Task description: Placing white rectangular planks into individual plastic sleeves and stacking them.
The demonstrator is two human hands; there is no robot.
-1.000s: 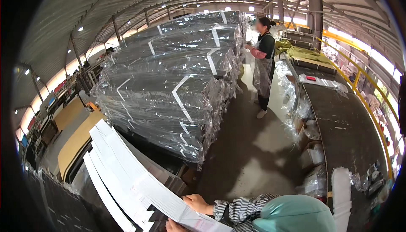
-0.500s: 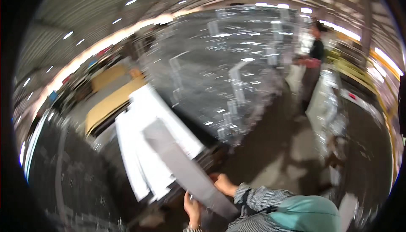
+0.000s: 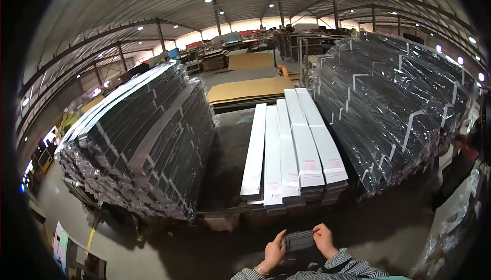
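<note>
My left hand (image 3: pixel 274 252) and my right hand (image 3: pixel 323 239) grip opposite sides of a dark grey ridged bundle (image 3: pixel 299 240) in front of my body. Only one short face of it shows clearly; the rest is lost in the shadow below. Just beyond my hands are long narrow white-topped packs (image 3: pixel 284 155), laid side by side in stacks with their ends toward me. Small red print marks their near ends. Neither hand touches these stacks.
To the left stands a tall stack of dark panels (image 3: pixel 153 142) in clear film, and to the right a bigger wrapped stack (image 3: pixel 394 106). Brown boards (image 3: pixel 250 90) lie behind. At the right edge is another person (image 3: pixel 460 162), beside film-covered goods (image 3: pixel 450 229).
My view has swung left and levelled, bringing the left stack into full sight. The long pale strip between my hands no longer shows; a short dark grey face is seen there instead.
</note>
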